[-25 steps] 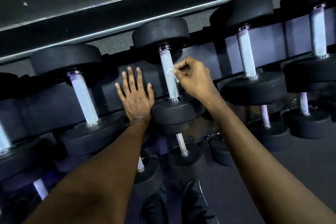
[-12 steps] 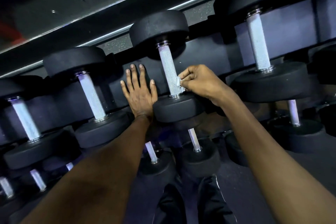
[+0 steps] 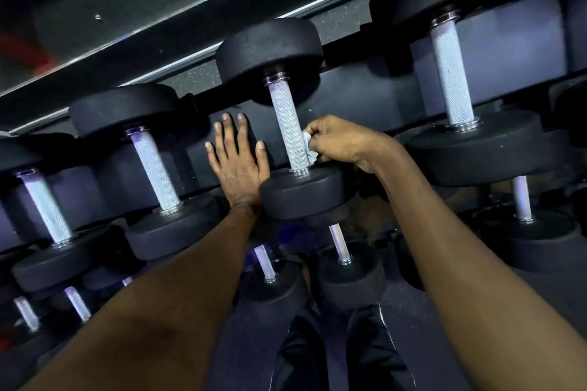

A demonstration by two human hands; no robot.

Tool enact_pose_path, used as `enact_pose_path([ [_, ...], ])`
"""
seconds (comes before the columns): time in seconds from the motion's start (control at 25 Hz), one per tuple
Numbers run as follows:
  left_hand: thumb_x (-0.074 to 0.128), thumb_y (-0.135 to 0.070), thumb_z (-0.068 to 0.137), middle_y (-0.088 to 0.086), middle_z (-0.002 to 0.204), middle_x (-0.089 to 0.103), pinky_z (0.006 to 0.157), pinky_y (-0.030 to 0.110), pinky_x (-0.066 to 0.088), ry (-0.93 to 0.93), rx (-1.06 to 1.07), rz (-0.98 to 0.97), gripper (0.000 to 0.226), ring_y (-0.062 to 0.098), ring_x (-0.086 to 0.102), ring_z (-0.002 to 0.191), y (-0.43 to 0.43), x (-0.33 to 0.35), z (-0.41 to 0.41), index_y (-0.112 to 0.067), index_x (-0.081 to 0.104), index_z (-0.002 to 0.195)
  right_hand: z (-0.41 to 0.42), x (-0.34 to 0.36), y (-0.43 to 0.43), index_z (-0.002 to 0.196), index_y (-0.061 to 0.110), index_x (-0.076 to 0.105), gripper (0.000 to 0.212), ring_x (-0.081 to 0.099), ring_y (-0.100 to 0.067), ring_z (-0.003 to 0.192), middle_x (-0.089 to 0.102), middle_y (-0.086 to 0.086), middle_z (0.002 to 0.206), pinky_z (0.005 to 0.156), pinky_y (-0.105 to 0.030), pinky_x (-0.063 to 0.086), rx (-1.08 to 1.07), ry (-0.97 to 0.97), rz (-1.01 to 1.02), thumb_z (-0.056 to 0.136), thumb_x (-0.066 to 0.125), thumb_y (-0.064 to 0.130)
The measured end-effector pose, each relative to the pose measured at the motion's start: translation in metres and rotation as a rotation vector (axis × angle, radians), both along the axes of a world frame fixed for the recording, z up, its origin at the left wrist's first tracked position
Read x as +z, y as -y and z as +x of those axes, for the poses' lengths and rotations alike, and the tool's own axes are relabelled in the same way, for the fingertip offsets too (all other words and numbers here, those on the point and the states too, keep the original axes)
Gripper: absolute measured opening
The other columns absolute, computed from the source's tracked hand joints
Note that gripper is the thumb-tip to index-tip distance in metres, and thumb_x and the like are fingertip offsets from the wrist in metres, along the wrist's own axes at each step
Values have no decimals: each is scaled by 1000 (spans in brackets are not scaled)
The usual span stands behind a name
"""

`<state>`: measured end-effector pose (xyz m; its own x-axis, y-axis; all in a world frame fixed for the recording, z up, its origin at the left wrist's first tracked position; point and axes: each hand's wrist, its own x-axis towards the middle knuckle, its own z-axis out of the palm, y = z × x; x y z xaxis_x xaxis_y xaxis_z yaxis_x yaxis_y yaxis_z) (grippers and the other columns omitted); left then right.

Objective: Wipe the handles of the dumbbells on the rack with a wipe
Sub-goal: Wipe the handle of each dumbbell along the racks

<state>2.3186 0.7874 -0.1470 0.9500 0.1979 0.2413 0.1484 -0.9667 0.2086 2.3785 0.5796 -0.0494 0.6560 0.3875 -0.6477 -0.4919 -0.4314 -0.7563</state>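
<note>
One handle point(image 3: 287, 127) matters here: the knurled steel bar of the middle dumbbell. Your wipe point(image 3: 309, 146) is pressed against its right flank, low down, just above the near weight head point(image 3: 301, 194). Your right hand point(image 3: 340, 143) pinches the white wipe between thumb and curled fingers, so the bar lies touching, immediately left of that grip. The bar's long axis runs up and away from your pinch toward the far head, leaning slightly left. That leaves most of its length above the wipe, so I judge the coming stroke should travel up along that line. Your left hand point(image 3: 236, 157) lies flat, fingers spread, on the rack's dark pad point(image 3: 355, 95), across the bar from the grip and holding nothing. Well to the right of the grip stands the next handle point(image 3: 451, 79), and your right hand is the nearer to it.
</note>
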Motion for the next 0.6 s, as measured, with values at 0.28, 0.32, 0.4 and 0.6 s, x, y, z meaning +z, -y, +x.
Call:
enact_pose_path([
  [0.28,32,-44,104,10,163,31,122,53,15,10,3,7,59,28,26,152,1,0,0,-17,35,156,7,-5,-4,100,5,69,22,57,-11,76,73,-10,94,69,-27,47,43,-51,-25,85,54,3],
  [0.32,32,-44,104,10,163,32,122,53,15,12,4,9,59,28,26,151,1,-1,1,-17,35,156,7,-6,-4,102,5,68,24,56,-9,75,71,-8,94,67,-24,45,24,-71,-13,86,51,0],
  [0.4,31,-44,104,10,163,33,122,52,16,17,4,14,59,28,27,151,0,-1,1,-17,36,156,9,-7,-4,107,6,68,30,58,-10,80,73,-9,100,68,-23,45,54,-98,-17,87,46,-3],
  [0.6,31,-44,103,10,162,33,122,51,15,29,6,16,59,28,27,151,0,-2,0,-16,37,155,13,0,-10,111,-3,60,31,70,-21,83,70,-23,107,75,-26,58,-226,-293,313,90,40,-15],
])
